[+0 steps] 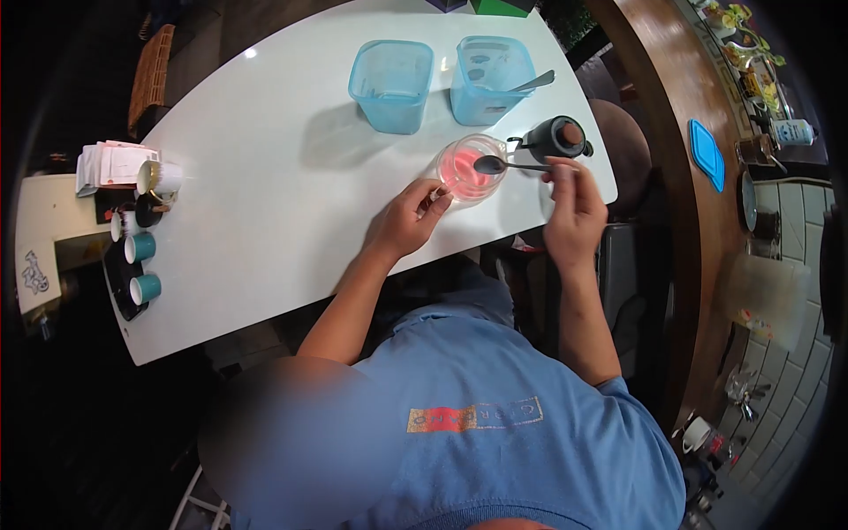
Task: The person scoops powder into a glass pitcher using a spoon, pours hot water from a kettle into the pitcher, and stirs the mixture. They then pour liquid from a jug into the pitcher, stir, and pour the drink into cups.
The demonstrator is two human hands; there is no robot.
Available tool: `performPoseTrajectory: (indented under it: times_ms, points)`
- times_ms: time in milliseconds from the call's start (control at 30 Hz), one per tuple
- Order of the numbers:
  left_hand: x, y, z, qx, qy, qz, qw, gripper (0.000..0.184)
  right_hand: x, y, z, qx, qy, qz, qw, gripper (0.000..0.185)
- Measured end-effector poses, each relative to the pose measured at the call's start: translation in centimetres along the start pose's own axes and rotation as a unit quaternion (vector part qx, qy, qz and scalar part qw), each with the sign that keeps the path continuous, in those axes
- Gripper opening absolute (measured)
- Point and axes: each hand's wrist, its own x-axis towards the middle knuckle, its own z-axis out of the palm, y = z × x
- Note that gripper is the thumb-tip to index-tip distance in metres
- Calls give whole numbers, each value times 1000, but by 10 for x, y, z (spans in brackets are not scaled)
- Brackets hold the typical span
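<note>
At the tabletop's (247, 203) near edge, toward its right end, I see a clear jar (485, 192) with pink contents, mouth up. The left hand (411, 221) has its fingers pinched together on the rim at the jar's seven o'clock, seemingly to steady it. The right hand's (576, 216) fingers clamp the spoon (521, 167) far along its handle, probably so the bowl reaches over the mouth. The spoon's long axis runs nine-to-three, bowl toward nine. Blue tubs (397, 110) stand beyond, at eleven and twelve.
</note>
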Motion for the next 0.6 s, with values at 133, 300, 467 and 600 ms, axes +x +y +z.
performPoseTrajectory:
  times_ms: [133,300,467,600]
  points:
    - [2,-2,-4,9,-5,26,1000,22,-3,5,31,-171,-54,-131,975,14]
    - [1,-9,-3,33,44,68,996,21,2,13,38,-264,-69,-198,942,17]
    - [2,-15,-2,65,56,63,994,23,6,17,35,-274,-106,-199,935,18]
    - [1,-14,3,88,84,66,990,25,10,30,35,-248,-122,-226,934,22]
